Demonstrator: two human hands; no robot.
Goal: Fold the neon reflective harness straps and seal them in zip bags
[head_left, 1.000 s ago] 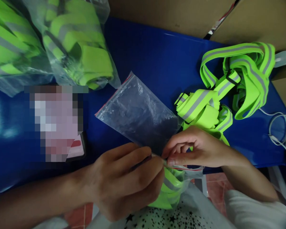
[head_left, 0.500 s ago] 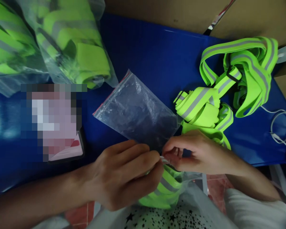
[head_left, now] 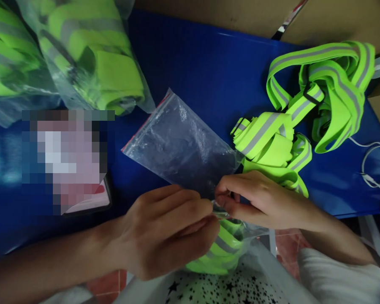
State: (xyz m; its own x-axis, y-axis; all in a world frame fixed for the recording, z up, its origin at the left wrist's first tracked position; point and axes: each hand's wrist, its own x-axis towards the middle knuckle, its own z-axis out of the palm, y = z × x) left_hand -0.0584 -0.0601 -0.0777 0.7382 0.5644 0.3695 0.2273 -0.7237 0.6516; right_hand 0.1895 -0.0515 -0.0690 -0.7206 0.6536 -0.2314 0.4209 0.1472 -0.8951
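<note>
My left hand and my right hand meet at the table's near edge, both pinching the top of a clear plastic bag that holds a folded neon-green reflective strap. The bag hangs below the table edge over my lap. Just beyond my fingers an empty clear zip bag with a red seal line lies flat on the blue table. A loose heap of neon-green reflective straps lies right of it, touching my right hand's back.
Large clear bags stuffed with green straps sit at the far left. A phone lies near my left wrist. A white cable rests at the right edge. Cardboard boxes stand behind the table.
My two hands have drawn closer together along the bag's top. The bagged strap has shifted slightly lower and left. The view has tilted a little.
</note>
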